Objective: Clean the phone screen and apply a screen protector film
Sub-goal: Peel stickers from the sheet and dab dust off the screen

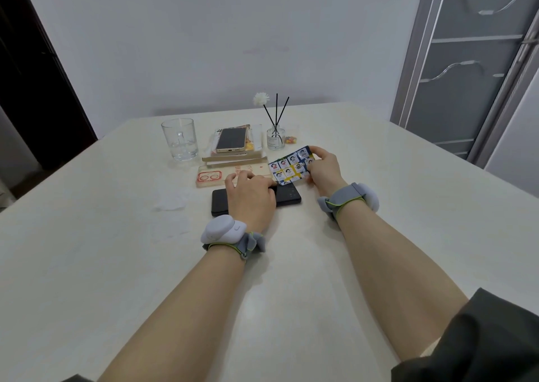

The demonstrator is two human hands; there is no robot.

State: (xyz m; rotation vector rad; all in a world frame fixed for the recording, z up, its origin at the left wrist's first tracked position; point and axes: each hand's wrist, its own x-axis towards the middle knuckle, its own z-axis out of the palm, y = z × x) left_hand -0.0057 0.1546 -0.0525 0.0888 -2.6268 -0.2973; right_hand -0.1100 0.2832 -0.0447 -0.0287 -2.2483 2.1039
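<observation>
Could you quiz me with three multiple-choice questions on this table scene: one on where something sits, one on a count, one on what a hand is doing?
1. Where does the gold phone lie?
A. on a stack of boxes behind the black phone
B. inside the drinking glass
C. under the left hand

2. How many dark reeds stand in the small diffuser bottle?
A. one
B. three
C. six

3. What is the right hand doing?
A. resting flat on the table
B. holding a printed card
C. lifting the glass

Answers: 1 A, it rests on the stack beyond the black phone. 2 B, three sticks rise from the bottle. 3 B, its fingers grip the picture-covered card; the left hand presses the black phone.
</observation>
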